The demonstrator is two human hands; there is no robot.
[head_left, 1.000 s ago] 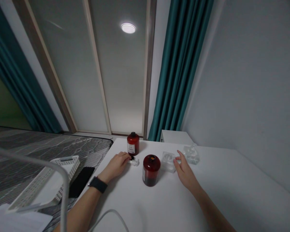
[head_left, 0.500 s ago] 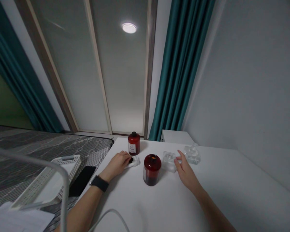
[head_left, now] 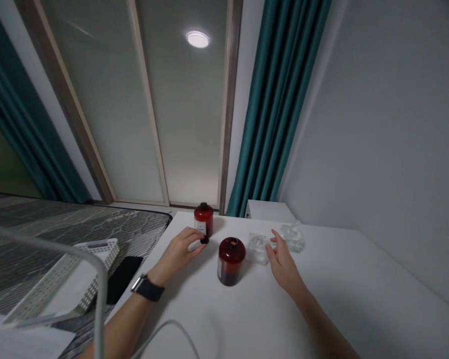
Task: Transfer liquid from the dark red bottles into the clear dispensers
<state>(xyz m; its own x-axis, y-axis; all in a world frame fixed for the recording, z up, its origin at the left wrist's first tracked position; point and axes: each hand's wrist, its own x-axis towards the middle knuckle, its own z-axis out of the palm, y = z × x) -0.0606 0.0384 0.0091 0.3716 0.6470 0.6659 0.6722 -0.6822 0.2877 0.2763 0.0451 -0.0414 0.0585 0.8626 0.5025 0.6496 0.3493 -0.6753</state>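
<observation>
Between my left hand's (head_left: 182, 249) thumb and fingertips is a small black bottle cap (head_left: 204, 240), held just in front of the labelled red-brown bottle (head_left: 204, 218), which has its own black cap on. Nearer to me stands a second red-brown bottle (head_left: 231, 261), upright and uncapped, with dark liquid low inside. My right hand (head_left: 283, 259) is at the right of this bottle, fingers apart, its fingertips beside a clear square plastic or glass piece (head_left: 257, 248); whether they touch it I cannot tell. Behind that hand lies a crumpled clear piece (head_left: 293, 237).
A white table (head_left: 269, 319) carries these things. To the left are a white perforated basket (head_left: 65, 279), a dark flat object (head_left: 124, 279) and papers (head_left: 26, 336). A grey metal tube (head_left: 100, 299) and a thin cable (head_left: 172, 324) cross the near left. A white cabinet (head_left: 269, 208) stands behind.
My left hand has lifted the black cap off the table towards the rear bottle. The white crumpled material formerly under it is out of sight. My right hand stays near the clear piece.
</observation>
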